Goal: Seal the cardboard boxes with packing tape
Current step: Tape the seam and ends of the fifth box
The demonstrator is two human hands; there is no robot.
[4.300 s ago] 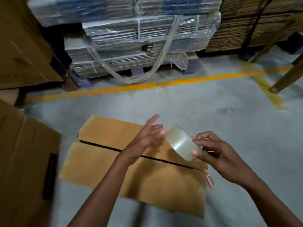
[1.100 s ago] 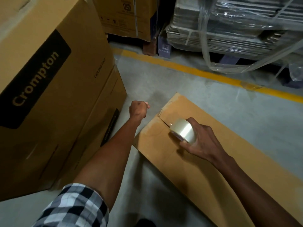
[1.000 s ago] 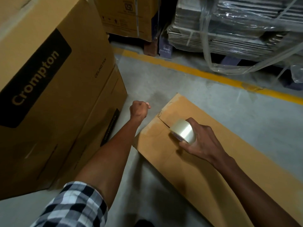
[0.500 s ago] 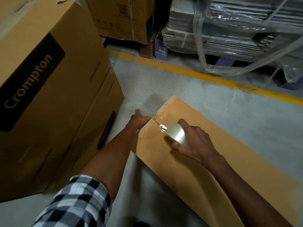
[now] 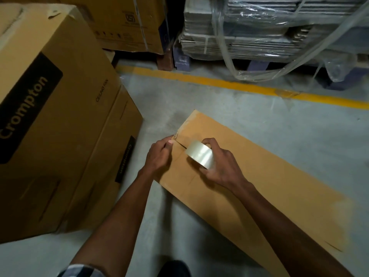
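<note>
Head view: left hand (image 5: pixel 159 156), previously a raised fist, now pinching tape end onto box (image 5: pixel 249 176) edge; right hand (image 5: pixel 217 166) gripping tape roll (image 5: pixel 199 156); sealing begun.

The left hand (image 5: pixel 158 156), a closed fist held off the box's end a second ago, has come onto the near end of the cardboard box (image 5: pixel 259 176) and now pinches at the flap seam. The right hand (image 5: pixel 221 166) has tilted the tape roll (image 5: pixel 200 156) and drawn it slightly back along the seam.
</note>
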